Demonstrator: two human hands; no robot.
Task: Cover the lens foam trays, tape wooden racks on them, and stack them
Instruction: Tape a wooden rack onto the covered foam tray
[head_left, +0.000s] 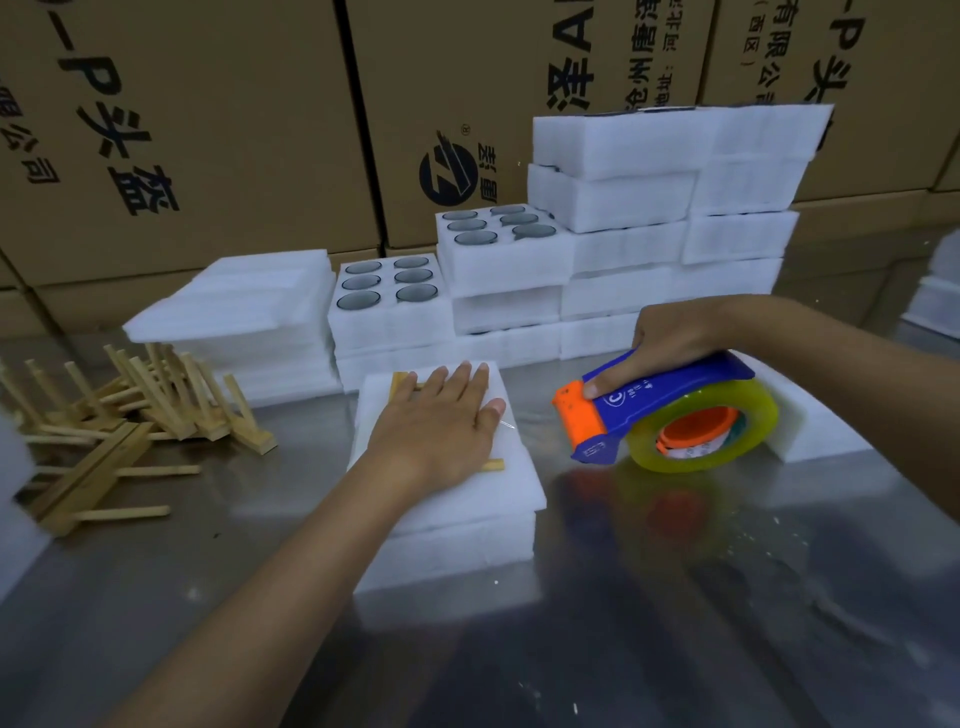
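A covered white foam tray (467, 509) lies on the steel table in front of me. On its lid sits a wooden rack (402, 382), mostly hidden under my left hand (441, 421), which presses flat on it with straight fingers. My right hand (670, 343) grips a blue and orange tape dispenser (670, 415) with a clear tape roll, just right of the tray and low over the table. Two open trays with glass lenses (389, 283) (496, 226) stand behind.
A heap of loose wooden racks (130, 410) lies at the left. A pile of foam cover sheets (244, 306) sits behind it. Stacked foam trays (675, 218) rise at the back right against cardboard boxes (208, 130). Another foam piece (810, 421) lies behind the dispenser.
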